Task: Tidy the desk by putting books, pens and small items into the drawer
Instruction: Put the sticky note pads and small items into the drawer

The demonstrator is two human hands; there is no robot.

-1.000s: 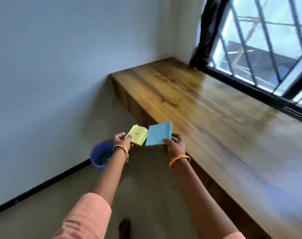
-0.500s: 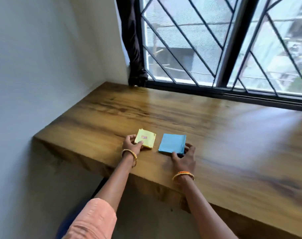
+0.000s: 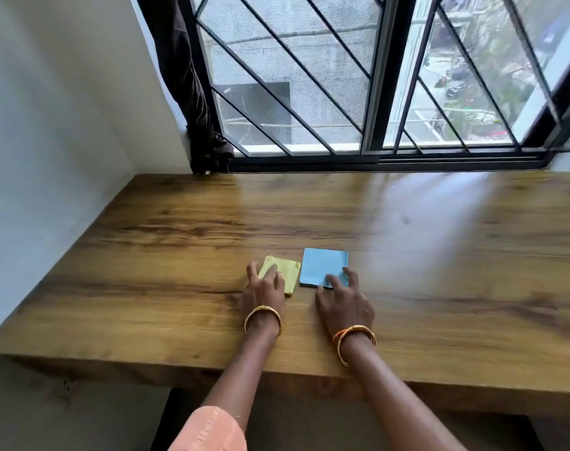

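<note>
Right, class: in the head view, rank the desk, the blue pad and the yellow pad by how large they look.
1. Desk, by far the largest.
2. Blue pad.
3. Yellow pad, which looks a little smaller, though the left hand covers part of it, so this gap is unsure.

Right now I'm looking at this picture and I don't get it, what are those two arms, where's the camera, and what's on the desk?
There is no machine here. A person wears a camera on the head, so it looks forward and down at their own arms. The left hand rests its fingers on a yellow pad. The right hand rests its fingers on a blue pad. Both pads lie flat, side by side, on the wooden desk. Neither is lifted or gripped; the fingers simply lie on top. Behind the desk is a barred window, with a dark curtain bunched in the left corner. No drawer shows in this view.
</note>
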